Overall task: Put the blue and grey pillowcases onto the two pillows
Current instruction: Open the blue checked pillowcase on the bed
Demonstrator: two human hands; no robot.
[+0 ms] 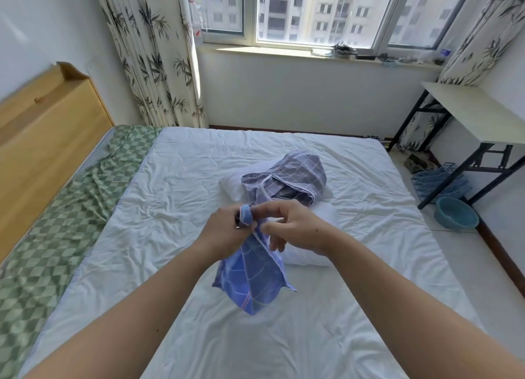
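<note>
gripping blue pillowcase, both hands pinching its edge

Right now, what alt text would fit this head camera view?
Both hands, left hand and right hand, pinch the top edge of a blue pillowcase above a white bed. Beyond them, a grey pillowcase lies crumpled across two white pillows.

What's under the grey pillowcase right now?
The grey pillowcase lies crumpled on top of a white pillow, whose ends show on either side. The pillow's middle is covered, and I cannot tell if anything is inside the case.
</note>
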